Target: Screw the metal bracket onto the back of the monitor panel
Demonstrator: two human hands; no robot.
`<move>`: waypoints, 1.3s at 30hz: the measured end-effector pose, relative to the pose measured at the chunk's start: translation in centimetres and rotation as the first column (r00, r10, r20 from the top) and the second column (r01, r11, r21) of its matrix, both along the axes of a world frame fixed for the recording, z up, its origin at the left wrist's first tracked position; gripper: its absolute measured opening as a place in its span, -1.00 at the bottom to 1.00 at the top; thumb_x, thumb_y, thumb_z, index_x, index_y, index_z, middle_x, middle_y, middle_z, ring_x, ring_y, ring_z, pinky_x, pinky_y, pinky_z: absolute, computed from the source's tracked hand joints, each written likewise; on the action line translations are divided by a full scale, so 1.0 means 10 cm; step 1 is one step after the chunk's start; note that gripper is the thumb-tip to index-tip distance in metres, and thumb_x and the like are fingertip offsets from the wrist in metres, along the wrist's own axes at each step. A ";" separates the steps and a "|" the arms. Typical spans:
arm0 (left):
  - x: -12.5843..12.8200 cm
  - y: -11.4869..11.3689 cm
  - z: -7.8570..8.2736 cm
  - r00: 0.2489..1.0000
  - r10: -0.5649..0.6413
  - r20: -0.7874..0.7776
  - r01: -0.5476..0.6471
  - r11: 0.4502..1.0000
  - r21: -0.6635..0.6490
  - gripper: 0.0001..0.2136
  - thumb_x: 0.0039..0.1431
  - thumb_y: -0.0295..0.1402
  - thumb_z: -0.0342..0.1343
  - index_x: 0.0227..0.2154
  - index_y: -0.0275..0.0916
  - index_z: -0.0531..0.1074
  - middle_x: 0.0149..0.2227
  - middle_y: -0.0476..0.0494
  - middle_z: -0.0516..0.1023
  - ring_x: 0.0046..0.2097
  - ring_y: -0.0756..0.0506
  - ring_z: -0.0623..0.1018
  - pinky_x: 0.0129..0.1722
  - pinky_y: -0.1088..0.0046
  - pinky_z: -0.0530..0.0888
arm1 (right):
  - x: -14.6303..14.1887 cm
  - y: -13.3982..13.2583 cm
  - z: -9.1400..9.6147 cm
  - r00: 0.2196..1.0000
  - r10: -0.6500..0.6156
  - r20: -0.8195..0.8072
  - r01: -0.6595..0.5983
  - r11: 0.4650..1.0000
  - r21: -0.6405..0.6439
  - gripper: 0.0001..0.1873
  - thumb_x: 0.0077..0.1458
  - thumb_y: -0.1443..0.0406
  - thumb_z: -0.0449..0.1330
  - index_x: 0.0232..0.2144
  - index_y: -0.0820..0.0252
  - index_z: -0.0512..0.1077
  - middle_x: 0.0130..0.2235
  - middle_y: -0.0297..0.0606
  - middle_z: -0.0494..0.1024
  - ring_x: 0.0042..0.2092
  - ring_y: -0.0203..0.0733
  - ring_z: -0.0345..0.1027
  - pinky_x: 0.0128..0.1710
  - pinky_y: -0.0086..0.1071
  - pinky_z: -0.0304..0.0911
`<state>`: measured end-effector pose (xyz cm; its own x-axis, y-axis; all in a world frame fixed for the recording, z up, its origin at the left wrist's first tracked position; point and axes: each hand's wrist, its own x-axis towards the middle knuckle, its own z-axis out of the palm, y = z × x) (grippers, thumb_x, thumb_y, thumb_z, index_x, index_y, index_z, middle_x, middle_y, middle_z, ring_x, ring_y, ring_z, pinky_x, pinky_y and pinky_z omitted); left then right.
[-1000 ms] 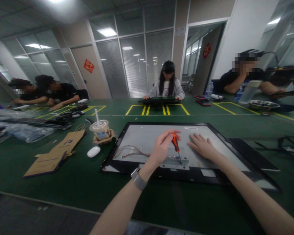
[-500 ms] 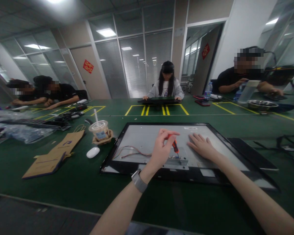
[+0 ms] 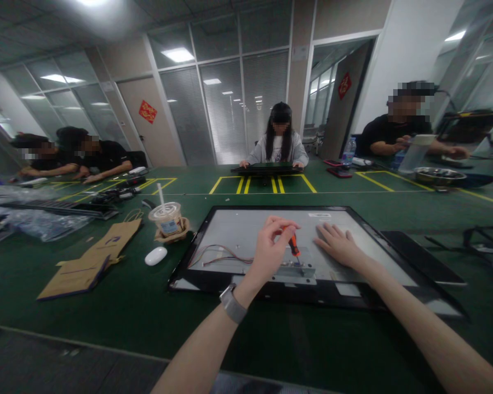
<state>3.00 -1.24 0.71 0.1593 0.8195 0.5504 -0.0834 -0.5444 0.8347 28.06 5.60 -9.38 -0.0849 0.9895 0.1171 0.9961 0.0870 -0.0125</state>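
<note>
My left hand [image 3: 270,243], with a watch on its wrist, is closed round the handle of a red and black screwdriver [image 3: 294,244]. The screwdriver stands nearly upright, its tip down at a metal bracket [image 3: 291,272] along the near edge of a flat display panel [image 3: 238,230]. Whether the tip sits in a screw is too small to tell. My right hand [image 3: 340,245] lies flat on the panel's grey back, fingers spread and holding nothing. Left of the bracket, thin coloured wires [image 3: 217,253] curve across the panel.
Left of the panel are a drink cup [image 3: 167,219] in a cardboard holder, a white mouse [image 3: 155,255] and a paper bag [image 3: 94,257]. A dark flat slab [image 3: 421,257] lies on the right. Across the green table [image 3: 119,334] sit several people, one holding a dark panel [image 3: 267,168].
My left fingers have shifted slightly on the screwdriver handle; my right hand has stayed put. The person at the far right has moved a little, with the head and arms lower.
</note>
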 end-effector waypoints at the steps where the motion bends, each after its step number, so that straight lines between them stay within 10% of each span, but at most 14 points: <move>1: 0.00 0.00 0.00 1.000 -0.021 -0.004 0.021 1.000 0.001 -0.80 0.21 -0.30 0.03 -0.31 -0.24 0.53 -0.29 -0.14 0.41 -0.21 -0.06 0.44 -0.19 0.42 0.38 | 0.00 0.00 0.01 1.000 0.001 -0.001 -0.001 1.000 -0.001 -0.31 0.20 -0.01 -0.29 0.26 0.15 0.08 0.32 -0.03 0.05 0.29 0.19 -0.11 0.14 0.23 -0.08; 11: -0.03 0.06 -0.02 0.985 -0.161 0.061 0.165 0.984 -0.072 -0.72 0.28 -0.33 -0.09 -0.10 -0.26 0.46 -0.23 -0.21 0.54 -0.13 -0.09 0.51 -0.06 0.32 0.40 | -0.02 -0.03 0.05 1.000 -0.005 0.004 0.005 1.000 -0.022 -0.31 0.19 0.00 -0.30 0.27 0.17 0.06 0.33 -0.03 0.03 0.30 0.20 -0.13 0.15 0.22 -0.10; 17: 0.00 0.04 -0.03 1.000 -0.018 0.015 0.018 1.000 -0.024 -0.89 0.06 -0.33 0.20 -0.36 -0.23 0.57 -0.34 -0.07 0.36 -0.30 0.00 0.42 -0.25 0.47 0.41 | -0.03 -0.03 0.06 1.000 -0.012 0.007 0.012 0.999 -0.034 -0.28 0.20 0.01 -0.31 0.26 0.25 0.08 0.33 0.00 0.00 0.30 0.20 -0.14 0.16 0.22 -0.11; 21: 0.00 0.02 -0.03 0.998 0.064 0.000 -0.064 0.998 0.009 -0.80 0.19 -0.30 0.06 -0.31 -0.21 0.58 -0.25 -0.13 0.36 -0.19 -0.03 0.43 -0.13 0.44 0.38 | -0.04 -0.04 0.07 1.000 -0.011 0.015 0.011 0.999 -0.032 -0.30 0.20 0.01 -0.30 0.27 0.20 0.07 0.33 -0.03 0.02 0.30 0.18 -0.14 0.16 0.20 -0.11; 27: -0.06 0.10 -0.01 0.979 -0.183 0.095 0.193 0.974 -0.116 -0.73 0.23 -0.29 -0.03 -0.15 -0.26 0.51 -0.20 -0.20 0.54 -0.14 -0.11 0.52 -0.09 0.33 0.41 | -0.04 -0.05 0.08 1.000 0.000 -0.004 0.000 1.000 -0.026 -0.32 0.20 -0.01 -0.29 0.26 0.13 0.09 0.31 -0.03 0.06 0.30 0.17 -0.12 0.15 0.21 -0.11; 34: -0.08 0.22 -0.09 0.999 -0.008 0.035 0.011 0.996 -0.091 -0.79 0.08 -0.24 0.17 -0.32 -0.26 0.57 -0.36 -0.09 0.47 -0.34 0.00 0.43 -0.27 0.49 0.39 | -0.06 -0.06 0.10 1.000 -0.004 -0.003 0.004 1.000 -0.029 -0.34 0.22 0.00 -0.28 0.26 0.13 0.07 0.32 -0.03 0.04 0.30 0.17 -0.11 0.15 0.22 -0.10; 39: -0.05 0.21 -0.10 0.965 -0.174 0.198 0.199 0.973 -0.113 -0.73 0.20 -0.23 0.03 -0.23 -0.26 0.55 -0.08 -0.22 0.49 -0.09 -0.11 0.49 -0.10 0.38 0.41 | -0.06 -0.06 0.10 1.000 0.008 0.000 -0.008 1.000 -0.025 -0.33 0.22 0.01 -0.29 0.26 0.19 0.07 0.32 0.00 0.04 0.30 0.19 -0.12 0.15 0.22 -0.12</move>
<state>2.48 0.90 -0.26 0.2215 0.8518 0.4748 -0.3335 -0.3913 0.8577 27.50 5.05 -8.41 -0.0927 0.9914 0.0925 0.9954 0.0945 -0.0150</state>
